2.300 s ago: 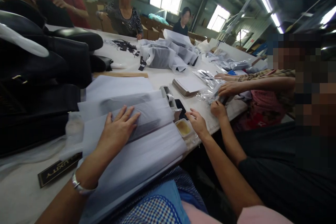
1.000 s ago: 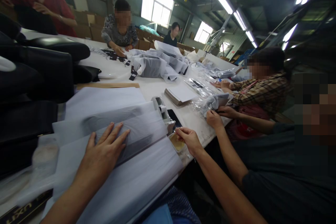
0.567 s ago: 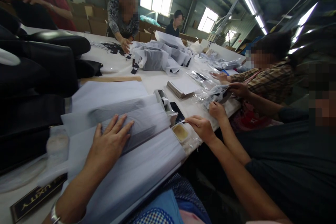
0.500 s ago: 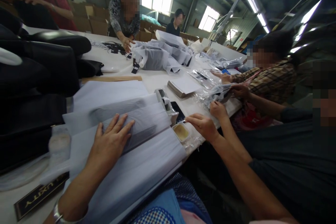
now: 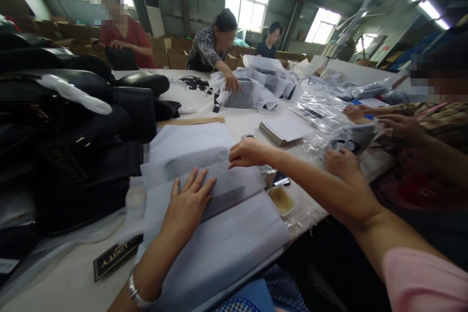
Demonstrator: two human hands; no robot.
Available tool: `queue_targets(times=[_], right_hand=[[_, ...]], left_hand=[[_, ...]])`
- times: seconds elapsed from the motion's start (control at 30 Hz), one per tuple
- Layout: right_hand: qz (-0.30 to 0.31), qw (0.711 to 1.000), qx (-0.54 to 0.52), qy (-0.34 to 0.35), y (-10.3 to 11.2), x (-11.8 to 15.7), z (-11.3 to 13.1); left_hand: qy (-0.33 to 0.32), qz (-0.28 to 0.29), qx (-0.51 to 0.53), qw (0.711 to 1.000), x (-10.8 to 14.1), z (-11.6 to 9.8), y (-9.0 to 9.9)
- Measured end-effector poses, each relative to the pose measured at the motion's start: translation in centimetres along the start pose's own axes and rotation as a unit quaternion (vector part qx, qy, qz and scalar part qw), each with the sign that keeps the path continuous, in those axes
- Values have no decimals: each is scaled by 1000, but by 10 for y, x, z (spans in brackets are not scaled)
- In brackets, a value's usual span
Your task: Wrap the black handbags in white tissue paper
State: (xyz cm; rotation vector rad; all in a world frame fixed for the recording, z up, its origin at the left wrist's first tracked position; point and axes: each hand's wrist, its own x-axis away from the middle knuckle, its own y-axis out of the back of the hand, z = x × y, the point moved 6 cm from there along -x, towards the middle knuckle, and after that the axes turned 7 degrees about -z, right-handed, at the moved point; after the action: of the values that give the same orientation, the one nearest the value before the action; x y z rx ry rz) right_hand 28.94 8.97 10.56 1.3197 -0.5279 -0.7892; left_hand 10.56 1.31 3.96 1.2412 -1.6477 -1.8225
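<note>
My left hand [image 5: 190, 200] lies flat, fingers spread, on white tissue paper [image 5: 226, 239] folded over a dark flat item [image 5: 224, 201] that shows through. Just above the far right part of this wrapped item is my right hand [image 5: 248, 152], its fingers curled and pressed together. Whatever is between those fingertips is too small to make out. Behind my right wrist, a grey tape dispenser [image 5: 268, 174] is partly hidden. A small square tub [image 5: 281, 200] with yellowish contents sits by the table edge, with a dark phone [image 5: 281, 179] beyond it.
Black bags [image 5: 91, 156] are piled on the left, near a black tag [image 5: 116, 257] with gold letters. A stack of cards [image 5: 285, 130] lies ahead. Beyond are paper-wrapped parcels [image 5: 252, 87] with a co-worker's hand [image 5: 232, 82] on them. At right, another person's hands [image 5: 343, 162] handle a plastic-bagged item.
My right hand has moved left from beside the tub to over the wrapped item. My left hand stays flat on the paper. The view has turned left, showing more of the black bags.
</note>
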Motion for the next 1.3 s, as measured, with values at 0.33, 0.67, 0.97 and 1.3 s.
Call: queue_targets(times=[0.33,0.67,0.97,1.3], right_hand=[[-31,993,-3,-114,-13,-40,-46],[-275,896,-9,-348,11,103,-94],[-308,701,-447,-462,-55,160,-65],[-430,654,-448,-433,-25,175,-21]], left_hand=[[0,-6,-27,1000,0,1,-6],[2,-6,-10,1000,1,2,-5],[17,-25,-9,999,0,7,-16],[28,9,-21,999,-2,4,-13]])
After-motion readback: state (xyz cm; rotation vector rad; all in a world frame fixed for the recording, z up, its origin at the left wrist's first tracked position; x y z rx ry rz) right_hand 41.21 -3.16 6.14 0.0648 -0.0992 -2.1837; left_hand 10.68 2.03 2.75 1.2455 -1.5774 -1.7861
